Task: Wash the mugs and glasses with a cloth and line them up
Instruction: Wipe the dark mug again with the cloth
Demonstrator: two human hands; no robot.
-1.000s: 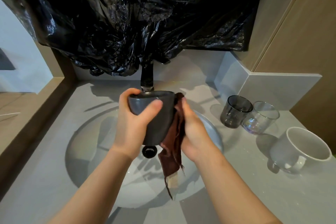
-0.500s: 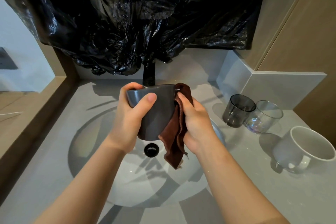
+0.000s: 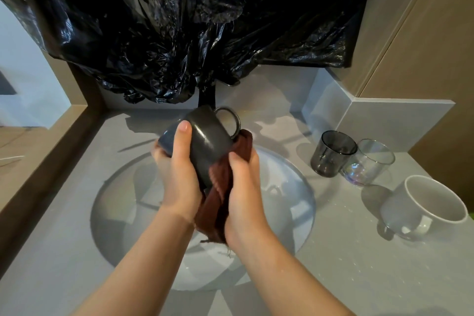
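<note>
Grey mug (image 3: 210, 141) against brown cloth (image 3: 217, 202)

Your left hand (image 3: 179, 169) grips the dark grey mug (image 3: 207, 141). It's glossy, tipped on a slant, with the handle loop sticking out at 1 o'clock. The brown cloth (image 3: 218, 195) is bunched against the mug's lower side at 5 o'clock, pinched in your right hand (image 3: 241, 187), with its tail hanging below. At 3 o'clock from that mug, a smoky grey glass (image 3: 332, 154) stands upright, right up against a clear iridescent glass (image 3: 369, 164). At 4 o'clock sits the white mug (image 3: 425, 205), upright and wide-mouthed, handle at its 6 o'clock.
</note>
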